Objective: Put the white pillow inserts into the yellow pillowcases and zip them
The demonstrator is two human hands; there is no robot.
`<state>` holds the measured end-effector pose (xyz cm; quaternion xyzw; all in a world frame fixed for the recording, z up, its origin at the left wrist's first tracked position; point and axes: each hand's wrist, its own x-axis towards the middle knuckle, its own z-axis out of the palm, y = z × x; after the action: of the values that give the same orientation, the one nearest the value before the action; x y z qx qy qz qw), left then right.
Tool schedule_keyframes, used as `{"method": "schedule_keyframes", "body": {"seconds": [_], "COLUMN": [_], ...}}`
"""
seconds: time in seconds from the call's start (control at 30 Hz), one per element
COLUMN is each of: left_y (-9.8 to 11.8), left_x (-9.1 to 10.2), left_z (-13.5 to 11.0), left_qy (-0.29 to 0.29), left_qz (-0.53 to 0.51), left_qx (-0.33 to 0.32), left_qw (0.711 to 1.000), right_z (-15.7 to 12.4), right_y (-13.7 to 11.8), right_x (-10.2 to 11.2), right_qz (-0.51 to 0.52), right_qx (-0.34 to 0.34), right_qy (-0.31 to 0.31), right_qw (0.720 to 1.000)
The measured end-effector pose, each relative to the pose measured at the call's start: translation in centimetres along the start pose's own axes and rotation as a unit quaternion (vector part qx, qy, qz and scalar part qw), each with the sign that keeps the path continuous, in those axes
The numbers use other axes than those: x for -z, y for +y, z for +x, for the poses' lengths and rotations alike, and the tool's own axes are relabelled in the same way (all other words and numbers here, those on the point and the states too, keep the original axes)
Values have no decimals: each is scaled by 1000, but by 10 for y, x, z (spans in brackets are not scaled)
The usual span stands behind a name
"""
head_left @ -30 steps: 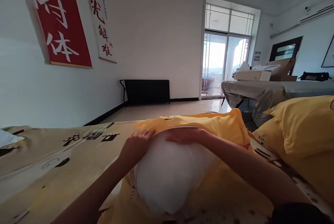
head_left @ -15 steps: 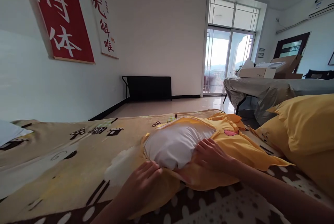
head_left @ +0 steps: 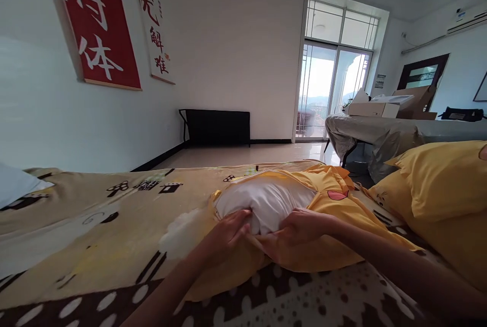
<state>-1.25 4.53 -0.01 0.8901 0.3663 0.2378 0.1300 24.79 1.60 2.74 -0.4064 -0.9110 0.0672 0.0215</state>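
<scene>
Insert (head_left: pixel 262 197) partly inside the cover (head_left: pixel 315 261), both on the blanket (head_left: pixel 129 230).
At the opening's near edge, the left hand (head_left: pixel 233 228) sits left of the right hand (head_left: pixel 302 224); cushions (head_left: pixel 449 185) lie to the right, the desk (head_left: pixel 407 128) behind them with a box (head_left: pixel 371 109) on it; beyond the blanket, a panel (head_left: pixel 218 128) stands by the far wall (head_left: pixel 236 53), left of the sliding door (head_left: pixel 317 93).
</scene>
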Motion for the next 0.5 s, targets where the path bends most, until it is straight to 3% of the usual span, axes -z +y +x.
{"method": "schedule_keyframes", "body": {"seconds": [0.07, 0.2, 0.33, 0.4, 0.5], "left_y": [3, 8, 2, -7, -24], "left_x": [2, 9, 28, 40, 49], "left_z": [4, 14, 20, 24, 31], "left_qy": [-13, -83, -148, -124, -19], "left_qz": [-28, -87, -118, -107, -74], "left_qx": [7, 8, 26, 23, 32], "left_qw": [1000, 993, 982, 986, 997], "right_z": [6, 20, 21, 16, 5], "right_y": [-12, -27, -8, 15, 53], "right_x": [5, 17, 24, 25, 22], "right_qz": [39, 101, 176, 152, 79], "right_qx": [3, -47, -53, -50, -116], "right_qy": [15, 116, 107, 104, 139], "right_qw": [999, 987, 977, 982, 980]}}
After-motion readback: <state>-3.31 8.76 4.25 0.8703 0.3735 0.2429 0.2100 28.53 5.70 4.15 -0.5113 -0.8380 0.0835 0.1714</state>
